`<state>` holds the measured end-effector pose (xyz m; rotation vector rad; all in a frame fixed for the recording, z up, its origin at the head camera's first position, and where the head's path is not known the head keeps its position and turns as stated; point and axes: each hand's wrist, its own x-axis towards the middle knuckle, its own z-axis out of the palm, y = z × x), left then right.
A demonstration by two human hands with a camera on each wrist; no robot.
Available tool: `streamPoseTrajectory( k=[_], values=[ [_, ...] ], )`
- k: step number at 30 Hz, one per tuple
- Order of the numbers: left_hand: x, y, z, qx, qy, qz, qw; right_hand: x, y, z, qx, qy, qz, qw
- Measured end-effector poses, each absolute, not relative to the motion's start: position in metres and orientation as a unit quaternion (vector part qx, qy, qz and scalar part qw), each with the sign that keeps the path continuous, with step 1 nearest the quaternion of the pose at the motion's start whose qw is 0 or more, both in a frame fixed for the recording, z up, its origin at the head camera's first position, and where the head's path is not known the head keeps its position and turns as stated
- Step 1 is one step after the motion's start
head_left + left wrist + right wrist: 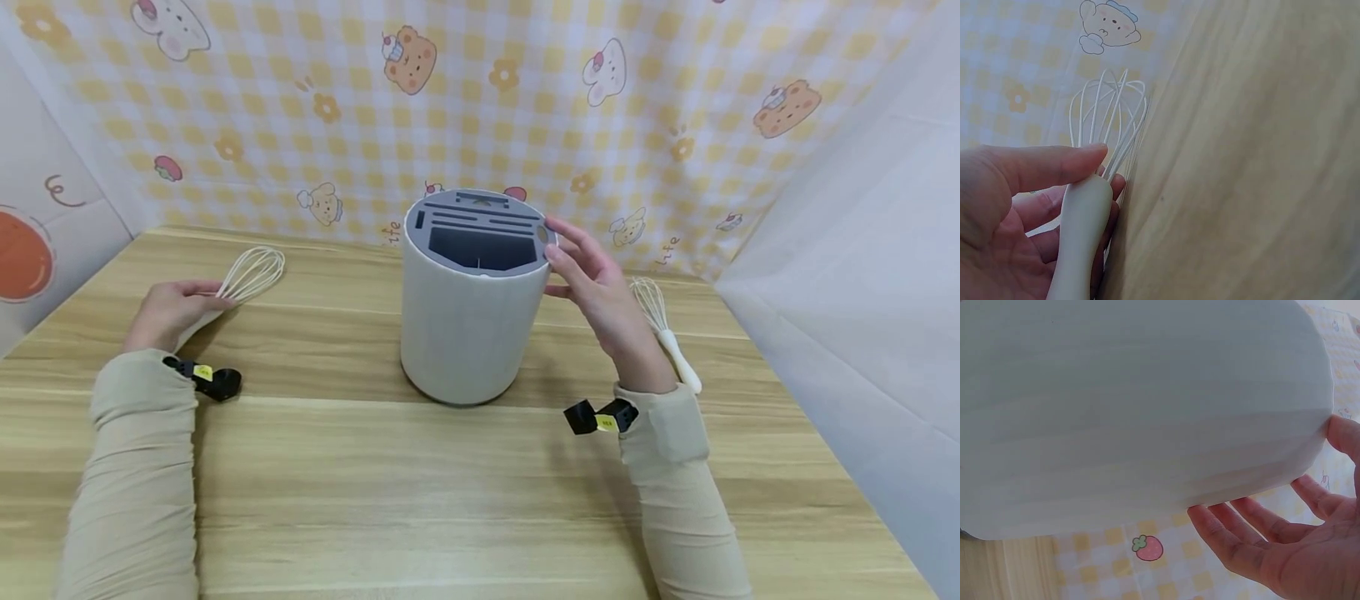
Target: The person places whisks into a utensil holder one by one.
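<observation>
On the left of the head view, my left hand holds a whisk with cream wire loops. Its thumb and fingers pinch the pale handle just below the wires in the left wrist view. The whisk lies close along the tabletop. A white cylindrical utensil holder stands upright near the middle, topped by a grey slotted insert. My right hand touches the holder's upper right side and rim with spread fingertips. Those fingertips press its smooth white wall in the right wrist view.
A second whisk with a white handle lies on the wood-grain table behind the right wrist. A yellow checked cloth with cartoon figures hangs along the back. White panels border both sides.
</observation>
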<state>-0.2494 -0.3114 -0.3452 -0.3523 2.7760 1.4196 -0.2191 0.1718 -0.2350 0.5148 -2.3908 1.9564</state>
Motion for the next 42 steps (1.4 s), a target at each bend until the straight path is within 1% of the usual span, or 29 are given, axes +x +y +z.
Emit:
streamPoseTrajectory(
  k=[7, 13, 18, 24, 35, 42],
  values=[
    [-0.25, -0.31, -0.345, -0.133, 0.868, 0.478, 0.001, -0.219, 0.172, -0.234, 0.162, -0.768, 0.62, 0.006],
    [-0.25, -0.305, -0.341, -0.141, 0.852, 0.505, -0.01, -0.219, 0.171, -0.233, 0.161, -0.769, 0.618, 0.006],
    [-0.251, -0.295, -0.33, -0.123, 0.85, 0.511, -0.039, -0.219, 0.17, -0.233, 0.16, -0.771, 0.616, 0.005],
    [-0.254, -0.28, -0.307, -0.122, 0.821, 0.554, -0.071, -0.219, 0.171, -0.233, 0.156, -0.771, 0.617, 0.007],
    [-0.245, -0.244, -0.258, -0.081, 0.659, 0.735, -0.139, -0.219, 0.172, -0.234, 0.155, -0.771, 0.617, 0.008],
    [-0.236, -0.221, -0.233, -0.036, 0.591, 0.785, -0.183, -0.218, 0.171, -0.235, 0.155, -0.773, 0.615, 0.009]
  ],
)
